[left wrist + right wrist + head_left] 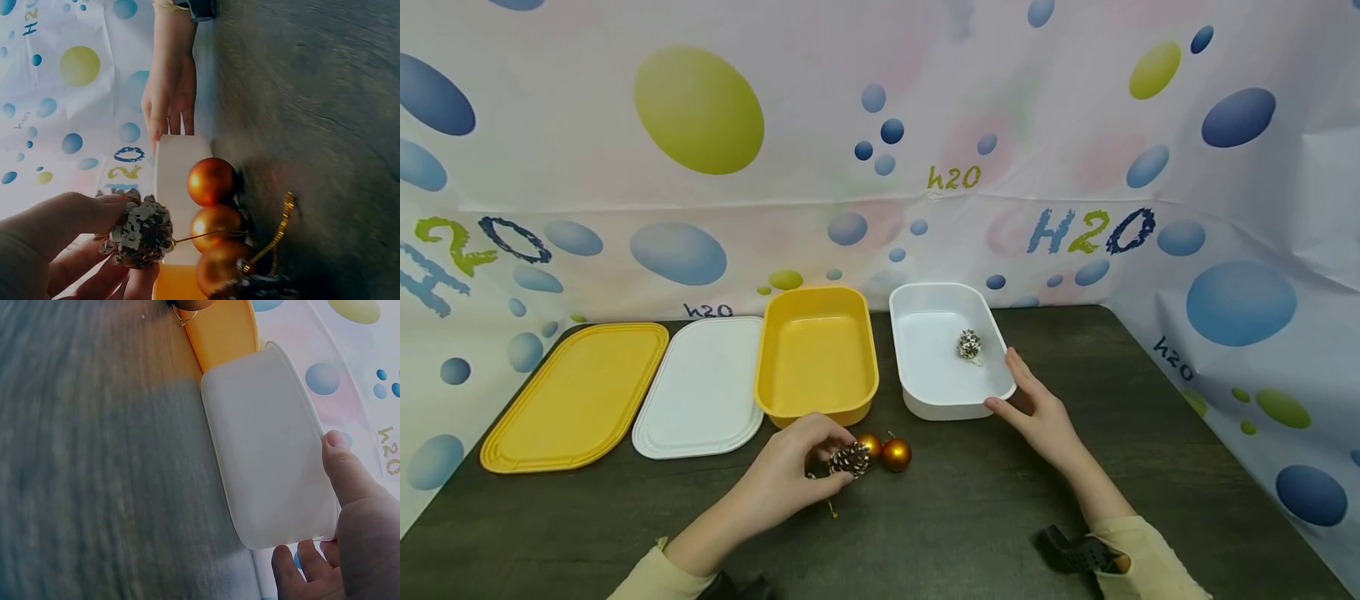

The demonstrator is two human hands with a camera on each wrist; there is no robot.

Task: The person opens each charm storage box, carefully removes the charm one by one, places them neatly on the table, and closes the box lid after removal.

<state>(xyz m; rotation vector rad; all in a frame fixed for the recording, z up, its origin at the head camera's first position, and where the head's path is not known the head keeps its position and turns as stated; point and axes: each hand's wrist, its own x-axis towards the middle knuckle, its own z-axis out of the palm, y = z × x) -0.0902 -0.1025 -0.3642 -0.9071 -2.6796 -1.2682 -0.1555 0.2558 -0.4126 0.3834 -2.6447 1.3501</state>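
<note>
one cone [850, 460] is in the left hand [797, 467], pinched between the thumb and the bent fingers; three balls [211, 181] are just beyond these fingertips. the right hand [1037, 412] holds the near corner of the white box [947, 412], its thumb at the rim and its fingers at the outer side; another cone [969, 344] lies inside, to the left of this hand. i judge the held cone to be light and rather stiff, rough and so not slippery, but its scales may break if they are squeezed hard. a soft pinch around its thick middle should be enough. its thin thread [194, 238] points toward the balls and could catch on them, so it is better not to pull by it.
</note>
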